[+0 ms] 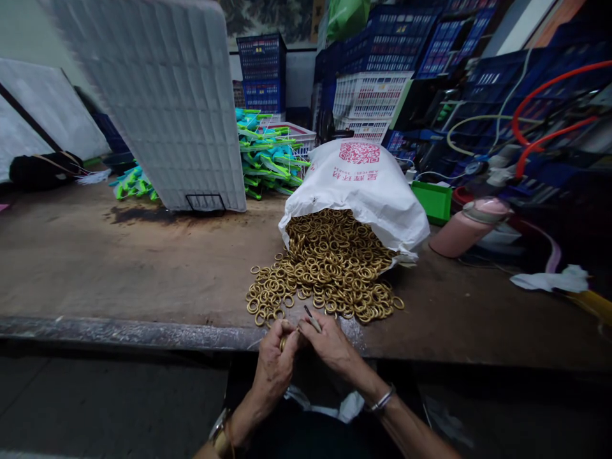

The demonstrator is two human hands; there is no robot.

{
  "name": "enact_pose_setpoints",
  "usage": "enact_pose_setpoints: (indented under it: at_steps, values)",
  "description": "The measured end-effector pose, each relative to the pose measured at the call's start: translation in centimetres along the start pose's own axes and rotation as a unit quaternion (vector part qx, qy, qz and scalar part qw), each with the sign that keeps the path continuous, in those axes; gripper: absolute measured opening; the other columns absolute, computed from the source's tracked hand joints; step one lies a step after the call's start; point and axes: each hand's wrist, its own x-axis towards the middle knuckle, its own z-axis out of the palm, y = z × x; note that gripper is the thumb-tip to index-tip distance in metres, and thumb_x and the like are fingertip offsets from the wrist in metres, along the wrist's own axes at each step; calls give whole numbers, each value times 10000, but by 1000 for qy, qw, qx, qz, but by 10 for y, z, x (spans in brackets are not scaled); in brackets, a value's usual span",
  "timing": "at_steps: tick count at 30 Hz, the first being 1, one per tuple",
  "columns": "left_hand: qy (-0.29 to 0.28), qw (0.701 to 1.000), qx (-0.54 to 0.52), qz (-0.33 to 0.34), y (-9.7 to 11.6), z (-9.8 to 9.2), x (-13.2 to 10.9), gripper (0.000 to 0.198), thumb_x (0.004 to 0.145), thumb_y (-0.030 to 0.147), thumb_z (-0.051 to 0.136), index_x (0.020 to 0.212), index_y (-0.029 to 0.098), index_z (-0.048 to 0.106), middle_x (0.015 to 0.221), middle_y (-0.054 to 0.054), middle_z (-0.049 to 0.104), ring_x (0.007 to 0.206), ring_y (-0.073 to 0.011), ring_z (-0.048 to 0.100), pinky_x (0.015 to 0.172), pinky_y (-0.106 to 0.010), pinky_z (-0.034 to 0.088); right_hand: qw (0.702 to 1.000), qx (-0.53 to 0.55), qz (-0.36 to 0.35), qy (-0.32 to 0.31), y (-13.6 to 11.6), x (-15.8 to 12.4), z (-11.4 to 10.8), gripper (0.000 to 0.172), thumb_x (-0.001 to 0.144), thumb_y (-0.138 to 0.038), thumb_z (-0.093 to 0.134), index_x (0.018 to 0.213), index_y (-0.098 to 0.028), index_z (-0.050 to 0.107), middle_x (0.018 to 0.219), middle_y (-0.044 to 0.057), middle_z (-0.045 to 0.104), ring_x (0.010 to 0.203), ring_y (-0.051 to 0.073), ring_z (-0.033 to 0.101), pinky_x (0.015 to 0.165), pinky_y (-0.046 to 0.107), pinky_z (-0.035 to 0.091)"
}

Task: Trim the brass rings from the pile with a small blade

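A heap of brass-coloured rings (pixel 325 264) spills from a white sack (pixel 363 185) lying on its side on the worn brown bench (pixel 119 268). Both my hands meet at the bench's front edge, just below the heap. My left hand (pixel 275 363) is closed, pinching one brass ring (pixel 283 343) between its fingers. My right hand (pixel 329 344) is closed round a thin dark tool (pixel 313 318) whose tip sticks up toward the rings. A bracelet sits on the right wrist and a watch on the left.
A tall white gridded panel (pixel 162 102) stands upright at the back left. Green and blue plastic parts (pixel 268 153) are piled behind it. A pink flask (pixel 466 229) and a green bin (pixel 434 201) lie at the right, with stacked blue and white crates (pixel 373 70) and red hoses (pixel 545 108) behind.
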Motion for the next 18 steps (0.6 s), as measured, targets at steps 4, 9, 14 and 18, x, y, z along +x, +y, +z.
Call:
enact_pose_setpoints:
  at_steps: [4, 9, 14, 18]
  values:
    - [-66, 990, -64, -112, 2, 0, 1, 251, 772, 410, 492, 693, 173, 469, 537, 57, 430, 424, -55, 353, 407, -164, 285, 1000, -9, 13, 12, 2, -1, 0, 200, 733, -291, 465, 570, -179, 436, 535, -58, 384, 528, 83, 348, 498, 201, 293]
    - [-89, 974, -141, -152, 0, -1, -1, 276, 769, 434, 500, 689, 176, 445, 540, 64, 427, 388, -31, 328, 363, -137, 228, 999, 36, 21, -4, -3, -1, -1, 182, 748, -287, 448, 607, -174, 458, 551, -50, 439, 538, 86, 392, 515, 202, 317]
    - [-82, 964, -195, -161, -2, -1, -2, 280, 762, 434, 522, 698, 178, 430, 561, 66, 444, 393, -21, 329, 367, -127, 218, 998, 57, 22, -17, 0, -1, -1, 182, 780, -277, 396, 649, -178, 474, 555, -42, 474, 517, 89, 422, 512, 205, 329]
    - [-66, 967, -190, -154, -1, -1, -3, 289, 768, 446, 512, 699, 176, 436, 547, 68, 434, 392, -24, 331, 372, -131, 232, 993, -109, -32, 35, 5, -7, -4, 166, 787, -242, 384, 655, -198, 473, 550, -33, 470, 526, 107, 423, 515, 223, 295]
